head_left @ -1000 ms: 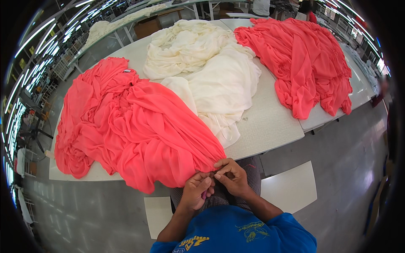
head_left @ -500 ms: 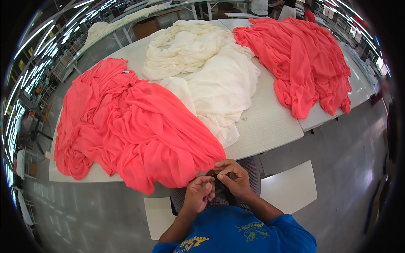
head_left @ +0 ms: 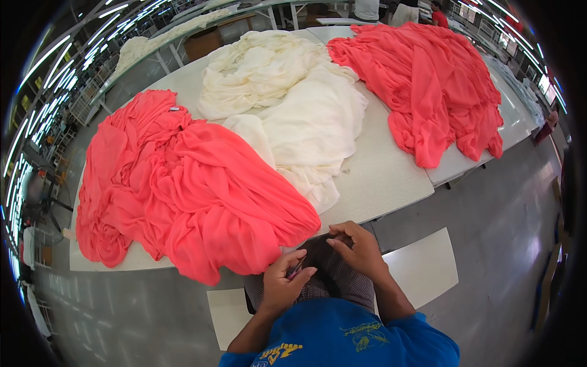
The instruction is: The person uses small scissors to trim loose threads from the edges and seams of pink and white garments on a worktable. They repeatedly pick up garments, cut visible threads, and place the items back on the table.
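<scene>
Since the earlier frame, half a second before, the two hands have drawn apart: the right hand (head_left: 359, 249) has shifted to the person's right, away from the near corner of the coral cloth (head_left: 208, 189), while the left hand (head_left: 282, 280) remains low beside that cloth's edge. The fingers of the left hand are closed around a small slim tool (head_left: 297, 268) (purplish in part, its exact kind too small to make out). The right hand is bent, thumb and forefinger facing each other above the lap; whether anything as fine as a thread lies between them cannot be told. The coral cloth is spread in a loose, gathered heap over the left part of the table (head_left: 388, 183), its nearest folds hanging over the front edge toward the person. Progress can be judged only in part: the hands appear to be between two touches at the corner, and no finished portion can be distinguished from an unfinished one. The coral cloth is neither folded nor stacked. The cream cloth (head_left: 312, 122) at the centre and the second coral heap (head_left: 437, 92) at right lie rumpled, well apart from both hands; whether either has been worked cannot be determined.
</scene>
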The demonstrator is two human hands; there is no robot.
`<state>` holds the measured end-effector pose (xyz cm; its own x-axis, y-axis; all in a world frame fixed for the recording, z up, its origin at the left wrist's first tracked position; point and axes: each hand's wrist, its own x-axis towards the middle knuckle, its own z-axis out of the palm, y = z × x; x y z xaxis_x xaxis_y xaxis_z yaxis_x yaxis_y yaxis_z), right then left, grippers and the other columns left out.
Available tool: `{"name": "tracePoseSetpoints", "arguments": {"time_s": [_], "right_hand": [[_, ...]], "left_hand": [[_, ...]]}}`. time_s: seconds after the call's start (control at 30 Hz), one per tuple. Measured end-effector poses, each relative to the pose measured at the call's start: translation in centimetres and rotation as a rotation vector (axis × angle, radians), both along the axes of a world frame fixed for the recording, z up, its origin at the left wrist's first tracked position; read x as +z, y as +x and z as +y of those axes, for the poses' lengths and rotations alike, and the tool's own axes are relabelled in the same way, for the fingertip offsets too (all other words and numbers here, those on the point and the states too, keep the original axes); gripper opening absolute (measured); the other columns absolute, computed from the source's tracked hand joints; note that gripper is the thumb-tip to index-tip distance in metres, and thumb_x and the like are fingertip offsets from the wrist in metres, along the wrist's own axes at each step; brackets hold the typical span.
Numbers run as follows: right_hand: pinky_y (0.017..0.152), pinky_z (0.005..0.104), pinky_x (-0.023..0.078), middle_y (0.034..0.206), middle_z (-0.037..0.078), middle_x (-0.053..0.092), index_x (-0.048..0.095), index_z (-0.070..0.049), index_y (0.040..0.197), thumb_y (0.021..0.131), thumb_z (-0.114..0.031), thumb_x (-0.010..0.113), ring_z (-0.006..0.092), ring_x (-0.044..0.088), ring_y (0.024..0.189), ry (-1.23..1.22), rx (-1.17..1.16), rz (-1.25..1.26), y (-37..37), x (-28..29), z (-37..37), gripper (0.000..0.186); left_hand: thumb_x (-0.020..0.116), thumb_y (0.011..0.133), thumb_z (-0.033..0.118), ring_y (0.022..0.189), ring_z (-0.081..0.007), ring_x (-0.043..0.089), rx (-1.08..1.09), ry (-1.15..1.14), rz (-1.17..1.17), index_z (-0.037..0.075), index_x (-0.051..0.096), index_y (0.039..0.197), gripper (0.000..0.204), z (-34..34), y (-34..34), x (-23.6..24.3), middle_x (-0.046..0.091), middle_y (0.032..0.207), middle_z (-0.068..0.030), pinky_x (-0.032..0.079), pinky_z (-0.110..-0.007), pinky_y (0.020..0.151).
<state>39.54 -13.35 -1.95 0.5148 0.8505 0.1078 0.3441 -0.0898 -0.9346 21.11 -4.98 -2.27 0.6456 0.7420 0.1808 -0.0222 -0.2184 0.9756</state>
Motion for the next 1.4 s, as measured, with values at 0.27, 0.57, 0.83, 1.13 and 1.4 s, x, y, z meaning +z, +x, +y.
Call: {"name": "tracePoseSetpoints", "arguments": {"time_s": [0.27, 0.57, 0.83, 1.13, 1.4], "right_hand": [[0.064, 0.0311, 0.048, 0.094, 0.009, 0.06, 0.064, -0.006, 0.099, 0.078, -0.013, 0.071, 0.0225, 0.06, 0.072, -0.027, 0.006, -0.324, -1.4, -0.9, 3.0, 0.023], [0.07, 0.0304, 0.049, 0.095, 0.012, 0.064, 0.065, -0.001, 0.092, 0.084, -0.005, 0.065, 0.0248, 0.063, 0.081, 0.175, 0.128, -0.035, -2.7, 0.0, 3.2, 0.009], [0.072, 0.0255, 0.048, 0.104, 0.012, 0.062, 0.063, 0.002, 0.095, 0.087, -0.001, 0.062, 0.015, 0.061, 0.084, 0.29, 0.251, 0.119, -4.5, 1.0, 4.4, 0.009], [0.079, 0.0247, 0.049, 0.109, 0.012, 0.062, 0.061, 0.001, 0.093, 0.087, 0.001, 0.062, 0.0129, 0.061, 0.094, 0.447, 0.282, 0.259, -6.2, -0.1, 4.9, 0.006], [0.089, 0.0324, 0.049, 0.113, 0.016, 0.057, 0.053, 0.001, 0.103, 0.085, 0.009, 0.059, 0.0191, 0.059, 0.102, 0.611, 0.216, 0.53, -7.8, 0.2, 5.1, 0.021]], "left_hand": [[0.073, 0.075, 0.001, 0.064, -0.0099, 0.058, 0.254, 0.591, 0.208, -0.002, 0.063, 0.104, 0.031, 3.0, 1.8, -1.7, 0.061, 0.073, -0.0098, 0.047, -0.023, 0.059], [0.068, 0.084, 0.005, 0.061, -0.0051, 0.051, 0.462, 0.273, 0.041, -0.001, 0.061, 0.088, 0.01, 5.7, -0.1, 0.5, 0.06, 0.069, -0.0021, 0.042, -0.021, 0.056], [0.063, 0.09, 0.007, 0.06, -0.002, 0.044, 0.609, 0.095, -0.046, -0.001, 0.059, 0.085, 0.01, 6.0, -3.1, 0.7, 0.054, 0.068, 0.0033, 0.037, -0.018, 0.055], [0.062, 0.09, 0.005, 0.06, -0.0029, 0.046, 0.542, 0.019, -0.15, -0.001, 0.057, 0.086, 0.008, 5.1, -4.6, -0.3, 0.056, 0.07, 0.0009, 0.038, -0.018, 0.055], [0.064, 0.088, 0.005, 0.056, -0.0045, 0.048, 0.484, 0.073, -0.119, 0.001, 0.059, 0.086, 0.007, 4.1, -7.2, -3.0, 0.056, 0.068, -0.001, 0.037, -0.019, 0.051]]}}
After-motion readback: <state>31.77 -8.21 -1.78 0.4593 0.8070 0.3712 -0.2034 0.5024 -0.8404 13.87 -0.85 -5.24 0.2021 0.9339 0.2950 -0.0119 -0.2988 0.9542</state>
